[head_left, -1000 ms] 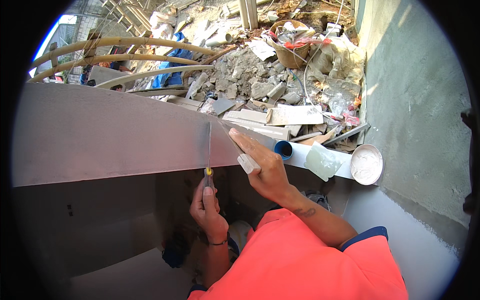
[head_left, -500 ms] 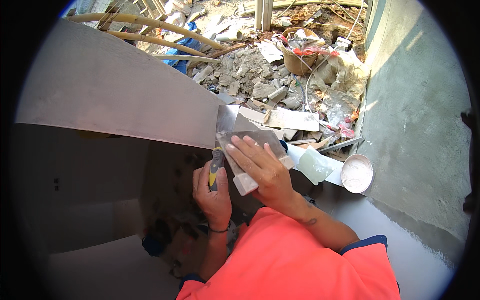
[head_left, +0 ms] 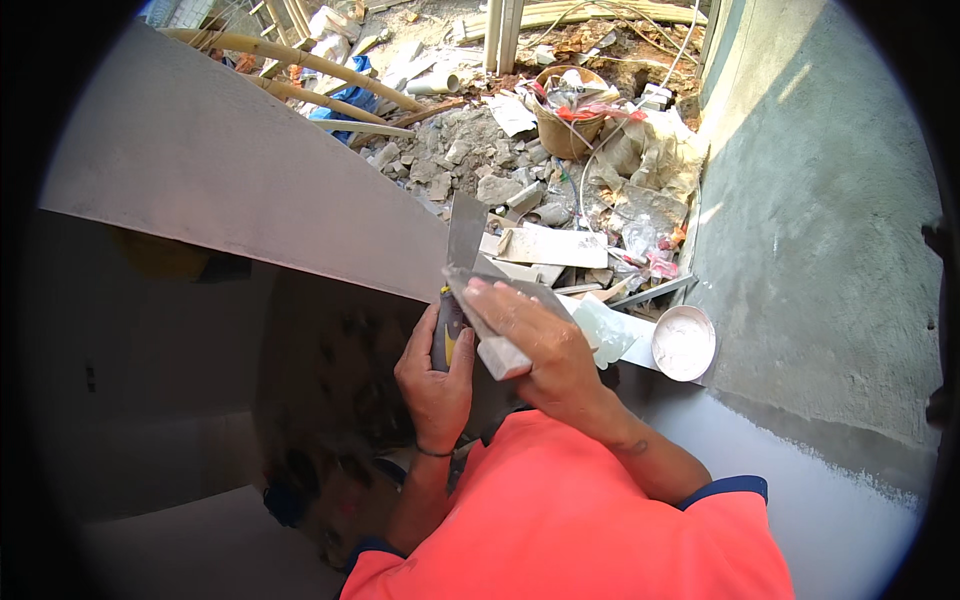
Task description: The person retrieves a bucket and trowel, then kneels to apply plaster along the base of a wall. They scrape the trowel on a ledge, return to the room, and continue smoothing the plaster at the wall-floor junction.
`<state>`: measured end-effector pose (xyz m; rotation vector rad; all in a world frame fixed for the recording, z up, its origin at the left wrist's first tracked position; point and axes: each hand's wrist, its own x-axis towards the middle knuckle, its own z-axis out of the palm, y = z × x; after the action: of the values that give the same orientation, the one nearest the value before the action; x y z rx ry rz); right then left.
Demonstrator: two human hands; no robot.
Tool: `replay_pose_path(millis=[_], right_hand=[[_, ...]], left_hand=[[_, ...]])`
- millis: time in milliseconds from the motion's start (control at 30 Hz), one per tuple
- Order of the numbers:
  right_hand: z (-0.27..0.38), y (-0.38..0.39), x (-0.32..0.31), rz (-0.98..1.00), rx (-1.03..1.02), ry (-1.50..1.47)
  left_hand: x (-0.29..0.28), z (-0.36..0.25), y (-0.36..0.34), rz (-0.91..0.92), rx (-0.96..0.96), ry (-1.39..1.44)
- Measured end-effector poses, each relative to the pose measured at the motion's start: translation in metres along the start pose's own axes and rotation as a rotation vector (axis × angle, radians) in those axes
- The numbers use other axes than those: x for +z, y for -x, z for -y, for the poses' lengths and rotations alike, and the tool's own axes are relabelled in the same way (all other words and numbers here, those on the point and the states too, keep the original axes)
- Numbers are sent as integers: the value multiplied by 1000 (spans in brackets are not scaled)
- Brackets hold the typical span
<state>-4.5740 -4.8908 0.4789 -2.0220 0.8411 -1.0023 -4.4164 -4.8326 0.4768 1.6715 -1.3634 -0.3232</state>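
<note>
Grips the putty knife (head_left: 449, 325) blade-up in the left hand (head_left: 435, 390), with fingers curled round it; clasps the wide scraper (head_left: 503, 357) in the right hand (head_left: 560, 355), with fingers extended along it. Holds both close together — cannot tell if touching — left of the round tub (head_left: 657, 352).

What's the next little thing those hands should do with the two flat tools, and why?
Perhaps wipe the grey-and-yellow-handled metal putty knife gently along the wide grey scraper with the pale block handle. The left hand holds the knife blade-up, and the right hand holds the scraper slanting close by; I can't tell whether they touch.
</note>
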Motion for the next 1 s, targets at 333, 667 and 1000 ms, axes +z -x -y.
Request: replay_pose_path(millis=[333,667,1000], right_hand=[[-73,-6,-3,-214,-24,106],[-131,90,-114,-579,644,-1365],[-89,133,-20,-627,837,-1688]], left_hand=[[9,4,8,153,32,11],[53,20,13,446,-551,797],[85,55,26,1263,-990,1458]])
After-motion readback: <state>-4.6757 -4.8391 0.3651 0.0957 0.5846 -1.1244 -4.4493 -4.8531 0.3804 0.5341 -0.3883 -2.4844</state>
